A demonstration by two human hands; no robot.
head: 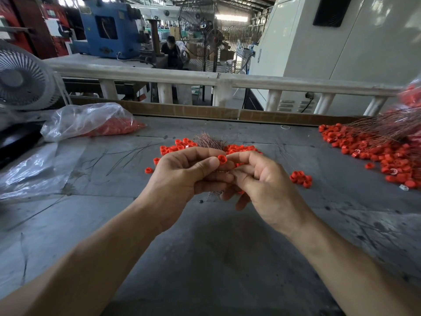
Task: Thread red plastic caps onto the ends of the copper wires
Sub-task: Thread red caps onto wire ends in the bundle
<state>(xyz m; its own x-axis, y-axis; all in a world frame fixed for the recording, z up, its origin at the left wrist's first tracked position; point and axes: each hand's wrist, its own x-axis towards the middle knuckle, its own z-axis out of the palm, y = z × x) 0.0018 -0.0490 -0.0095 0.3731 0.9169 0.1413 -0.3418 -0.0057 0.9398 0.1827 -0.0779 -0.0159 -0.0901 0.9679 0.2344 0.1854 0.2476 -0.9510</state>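
The person holds one red cap [222,158] up over the grey counter [205,247], pinched between the thumb and forefinger of the left hand [182,176] and met from the other side by the fingertips of the right hand [257,181]. Both grips are narrow and curled. The left hand also seems to hold a bundle of copper wires [208,140], whose ends fan out above the knuckles; which single wire the right hand guides is too fine to tell.

The cap looks light, hard and smooth, so it is likely to slip or spin if squeezed at its rim. It is best held by its outer wall, with the open end turned toward the wire. The wire looks thin and springy and will probably bend if pushed from far back. Holding it close to its tip should keep it straight enough to enter the cap.

Loose caps [239,148] lie scattered on the counter just behind the hands, with a small cluster [300,177] to the right. Farther right sits a large pile of caps [376,151] with long wires [382,126] running out of it, apparently finished pieces. A clear bag of caps [91,122] lies at the far left, near a white fan [25,78]. A few stray wires [127,153] lie on the counter to the left. Nothing stands between the hands and the loose caps.
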